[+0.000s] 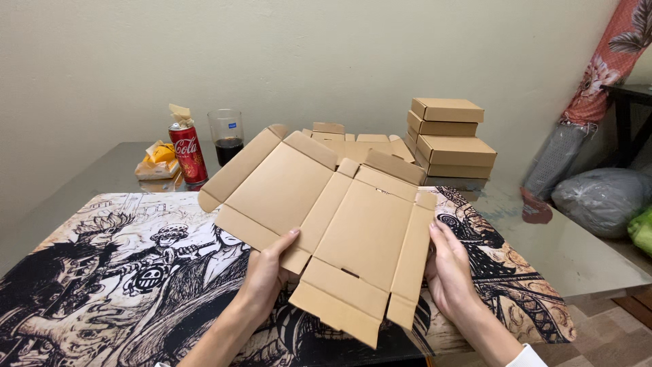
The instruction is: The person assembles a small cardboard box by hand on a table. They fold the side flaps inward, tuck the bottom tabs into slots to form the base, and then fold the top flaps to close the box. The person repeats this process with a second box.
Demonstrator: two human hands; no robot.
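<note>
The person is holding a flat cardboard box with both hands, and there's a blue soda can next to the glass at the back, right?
Not quite. The head view shows the soda can is red, not blue. The rest holds: the left hand and right hand both hold the flat cardboard box, and the can stands next to the glass at the back.

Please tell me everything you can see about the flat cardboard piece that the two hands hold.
The flat cardboard piece is an unfolded brown box blank with creased panels, side flaps and small slots. It is tilted above the printed mat. The left hand grips its lower edge; the right hand holds its right flap.
</note>
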